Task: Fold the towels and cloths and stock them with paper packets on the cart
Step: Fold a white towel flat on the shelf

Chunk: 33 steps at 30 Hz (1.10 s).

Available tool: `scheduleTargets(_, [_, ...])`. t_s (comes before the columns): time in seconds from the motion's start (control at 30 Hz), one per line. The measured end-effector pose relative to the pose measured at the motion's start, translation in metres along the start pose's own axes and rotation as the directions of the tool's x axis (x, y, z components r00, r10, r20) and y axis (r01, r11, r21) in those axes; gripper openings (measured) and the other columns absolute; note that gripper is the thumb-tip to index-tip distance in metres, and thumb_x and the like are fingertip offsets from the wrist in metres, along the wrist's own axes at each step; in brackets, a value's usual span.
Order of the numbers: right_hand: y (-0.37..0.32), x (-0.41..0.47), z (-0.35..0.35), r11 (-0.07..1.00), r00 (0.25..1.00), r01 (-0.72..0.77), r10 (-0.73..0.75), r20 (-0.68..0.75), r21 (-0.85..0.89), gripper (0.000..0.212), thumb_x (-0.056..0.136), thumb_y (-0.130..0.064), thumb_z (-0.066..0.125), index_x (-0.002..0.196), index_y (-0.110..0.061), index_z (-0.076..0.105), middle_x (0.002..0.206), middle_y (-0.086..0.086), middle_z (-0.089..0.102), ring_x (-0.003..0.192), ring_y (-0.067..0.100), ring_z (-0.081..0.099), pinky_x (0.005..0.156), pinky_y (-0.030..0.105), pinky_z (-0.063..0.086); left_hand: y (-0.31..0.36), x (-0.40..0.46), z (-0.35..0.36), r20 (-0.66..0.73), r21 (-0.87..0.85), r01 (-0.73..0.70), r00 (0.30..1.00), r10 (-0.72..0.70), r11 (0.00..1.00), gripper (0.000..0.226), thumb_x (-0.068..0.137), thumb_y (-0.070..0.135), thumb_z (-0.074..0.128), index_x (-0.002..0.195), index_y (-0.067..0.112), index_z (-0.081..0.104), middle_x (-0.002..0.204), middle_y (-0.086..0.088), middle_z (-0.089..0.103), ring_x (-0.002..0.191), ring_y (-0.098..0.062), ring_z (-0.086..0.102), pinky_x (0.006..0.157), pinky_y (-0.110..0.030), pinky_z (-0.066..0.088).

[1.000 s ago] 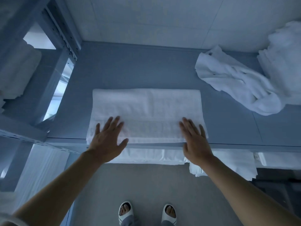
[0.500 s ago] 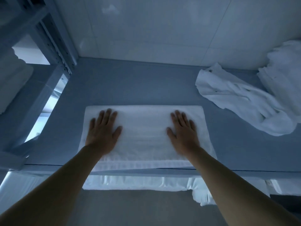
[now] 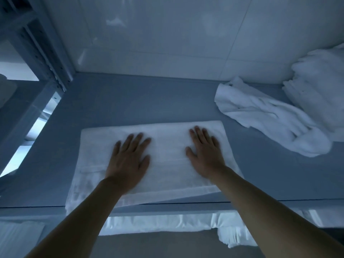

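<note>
Towel pile [image 3: 320, 94] — cropped at right edge

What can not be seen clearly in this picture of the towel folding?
- Head view: the white pile runs off the right edge, so its contents are unclear.
- Head view: cloths on the lower shelf are hidden by the top shelf.
- Head view: under the left hand and right hand, the folded towel is covered.

A linen storeroom: metal racking [image 3: 46, 58], grey shelf [image 3: 149, 101], heaped white towels [image 3: 270, 118].
</note>
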State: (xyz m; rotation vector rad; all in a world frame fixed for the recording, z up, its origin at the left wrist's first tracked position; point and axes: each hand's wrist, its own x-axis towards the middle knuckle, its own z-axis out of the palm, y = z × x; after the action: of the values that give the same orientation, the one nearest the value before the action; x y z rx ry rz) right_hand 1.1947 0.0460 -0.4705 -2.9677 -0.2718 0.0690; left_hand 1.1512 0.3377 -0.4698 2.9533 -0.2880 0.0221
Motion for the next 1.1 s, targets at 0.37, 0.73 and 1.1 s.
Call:
scheduleTargets(0.37, [0.007,0.032,-0.024,0.975,0.974,-0.219,0.220,0.049,-0.032,0.073,0.106,-0.047,0.030,0.166,-0.012,0.006,0.174,0.009,-0.001,0.160,0.029,0.001,0.129,0.051,0.005,0.000,-0.002,0.001,-0.027,0.001,0.028,0.999,-0.028,1.000,0.067,0.098,0.060,0.019,0.162,0.040,0.020,0.172,0.008,0.016,0.159,-0.021,0.012,0.127,-0.050,0.015])
scheduleTargets(0.73, [-0.112,-0.017,0.016,0.994,0.997,0.072,-0.068,-0.044,0.085,0.071,0.100,-0.047,0.032,0.165,-0.022,0.019,0.174,-0.001,0.009,0.161,0.021,0.004,0.128,0.050,0.008,-0.019,0.004,-0.007,0.092,0.067,-0.093,0.992,0.087,0.993,0.072,0.097,0.065,0.017,0.164,0.040,0.004,0.173,0.009,-0.002,0.160,-0.018,-0.001,0.128,-0.049,0.010])
scheduleTargets(1.1, [-0.107,-0.002,0.012,0.986,0.991,0.133,-0.130,-0.032,0.098,0.072,0.098,-0.047,0.036,0.165,-0.024,0.019,0.174,-0.005,0.009,0.160,0.019,0.006,0.128,0.048,0.008,-0.072,0.008,-0.024,0.078,0.067,0.315,0.944,-0.319,0.947,0.072,0.104,0.053,0.031,0.165,0.022,0.009,0.174,-0.004,0.005,0.159,-0.027,0.006,0.127,-0.051,0.010])
